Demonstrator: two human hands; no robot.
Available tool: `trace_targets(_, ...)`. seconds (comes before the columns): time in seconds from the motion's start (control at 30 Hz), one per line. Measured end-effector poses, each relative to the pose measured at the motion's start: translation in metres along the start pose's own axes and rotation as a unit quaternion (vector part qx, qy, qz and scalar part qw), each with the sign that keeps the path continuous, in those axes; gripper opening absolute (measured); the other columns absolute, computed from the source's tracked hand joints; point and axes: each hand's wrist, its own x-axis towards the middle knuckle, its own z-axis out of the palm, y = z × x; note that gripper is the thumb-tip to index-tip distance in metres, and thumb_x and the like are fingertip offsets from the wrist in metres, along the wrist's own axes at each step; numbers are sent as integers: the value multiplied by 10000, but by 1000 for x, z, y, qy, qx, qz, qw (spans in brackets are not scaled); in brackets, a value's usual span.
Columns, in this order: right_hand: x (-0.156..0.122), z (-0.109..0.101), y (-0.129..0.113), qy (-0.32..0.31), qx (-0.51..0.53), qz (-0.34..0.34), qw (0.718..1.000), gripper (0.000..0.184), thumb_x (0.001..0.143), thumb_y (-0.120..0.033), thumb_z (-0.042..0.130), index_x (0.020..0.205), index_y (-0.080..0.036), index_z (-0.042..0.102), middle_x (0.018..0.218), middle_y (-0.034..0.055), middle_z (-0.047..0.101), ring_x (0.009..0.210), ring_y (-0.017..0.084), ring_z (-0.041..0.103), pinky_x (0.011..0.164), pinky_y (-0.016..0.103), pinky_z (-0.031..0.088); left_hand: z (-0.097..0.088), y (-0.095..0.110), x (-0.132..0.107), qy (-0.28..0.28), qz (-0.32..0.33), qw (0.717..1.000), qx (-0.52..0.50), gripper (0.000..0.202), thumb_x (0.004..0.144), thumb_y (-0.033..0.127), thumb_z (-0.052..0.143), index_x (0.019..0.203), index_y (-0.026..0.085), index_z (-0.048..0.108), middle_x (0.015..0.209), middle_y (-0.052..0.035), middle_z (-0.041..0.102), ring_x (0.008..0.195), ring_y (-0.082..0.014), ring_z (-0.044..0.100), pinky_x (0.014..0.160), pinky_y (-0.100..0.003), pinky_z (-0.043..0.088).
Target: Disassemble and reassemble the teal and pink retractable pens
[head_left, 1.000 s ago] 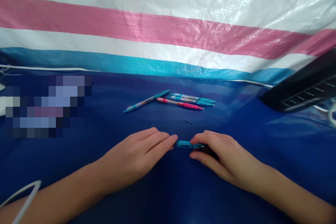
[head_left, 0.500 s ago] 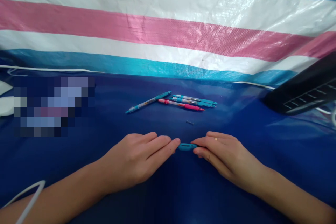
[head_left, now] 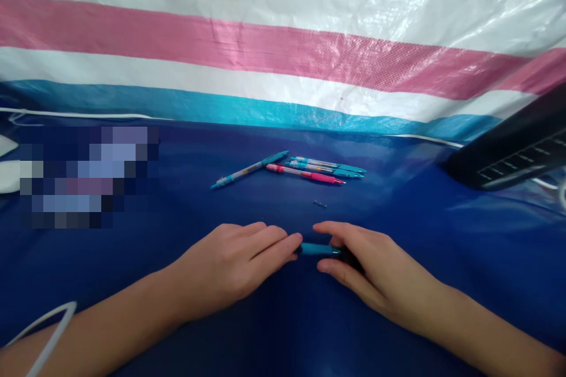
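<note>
A short teal pen part (head_left: 315, 249) lies between my two hands on the dark blue table cover (head_left: 177, 218). My right hand (head_left: 371, 265) is closed round its right end, which the fingers hide. My left hand (head_left: 234, 265) rests palm down with its fingers together, the fingertips touching the part's left end. Beyond my hands lies a tiny metal spring (head_left: 319, 204).
Several pens lie further back: one teal pen (head_left: 248, 170) set apart at an angle, a pink pen (head_left: 305, 175) and teal ones (head_left: 327, 166) side by side. A black device (head_left: 508, 150) stands at the right. A striped plastic sheet (head_left: 283, 41) hangs behind. A white cable (head_left: 48, 330) runs by my left forearm.
My right hand has shifted left along the teal part and turned it, so less of it shows. The left hand stays at its left end.
</note>
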Motion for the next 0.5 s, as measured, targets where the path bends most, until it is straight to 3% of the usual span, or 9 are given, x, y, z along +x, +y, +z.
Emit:
trace_targets(0.07,0,-2,0,-10,15,25,1000,260,928,-231,547,1176,-212,472,924,16,668,741,146,644,613,236,486,4,-3,-1,10,-11,1000,-2,209,1011,172,366,1107,129,548,837,-46,698,705,-148,679,561,-216,552)
trace_targets(0.2,1,-4,0,-32,4,34,999,72,931,-144,482,953,-210,502,784,-9,623,678,145,613,555,235,447,7,-5,-4,10,-10,1000,-4,186,1004,174,395,1109,121,539,854,-42,698,697,-147,682,558,-220,555)
trace_targets(0.5,2,-1,6,-18,-1,-15,1000,199,1002,-278,417,1021,-179,589,895,44,690,797,190,665,709,300,503,4,-5,-5,0,0,1000,-12,204,1014,180,386,1167,120,508,866,-39,697,702,-141,675,581,-218,546)
